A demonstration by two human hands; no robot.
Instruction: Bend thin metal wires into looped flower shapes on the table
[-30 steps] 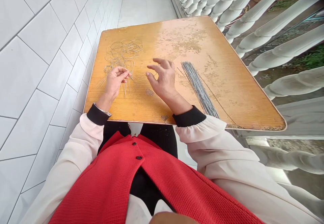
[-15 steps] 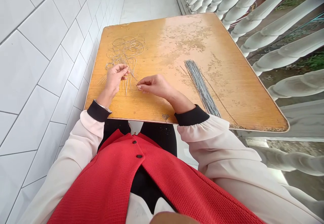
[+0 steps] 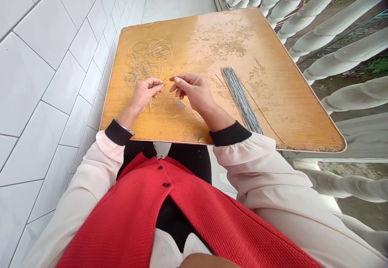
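Note:
My left hand [image 3: 147,93] is closed, pinching a thin wire [image 3: 167,77] between thumb and fingertips. That wire bends in a small arc toward my right hand [image 3: 195,90], whose thumb and forefinger are closed at its other side. The remaining fingers of my right hand are loosely curled. Thin wire ends hang below the hands, close above or on the tabletop. Just beyond my left hand lies a loose pile of wire loops [image 3: 156,53], with several pointed ends partly hidden behind the fingers.
A bundle of straight grey wires [image 3: 241,98] lies right of my right forearm on the worn wooden table [image 3: 303,110]. A single wire [image 3: 261,110] rests along the bundle's right side. A tiled wall [image 3: 39,78] borders the left, a white balustrade [image 3: 330,66] the right.
My right hand has moved up and away from the table, its fingers now level with my left hand's. My left hand has shifted slightly right. The wire between them is now curved.

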